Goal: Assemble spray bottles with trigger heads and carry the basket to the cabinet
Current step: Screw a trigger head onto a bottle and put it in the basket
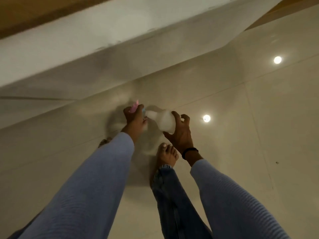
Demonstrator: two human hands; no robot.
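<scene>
From my feed, both arms in ribbed light-blue sleeves reach forward and down over the glossy cream tiled floor. The left hand is fisted around the pink plastic trigger head, knuckles up, the wrist bent. The right hand, with a black wristband, grips the wide base of the white translucent plastic bottle, thumb beneath and fingers over it, two fingertips lifted off. I see the bottle held in the air, lying sideways, its neck meeting the trigger head. Motion blur hides the joint. A bare foot stands below.
</scene>
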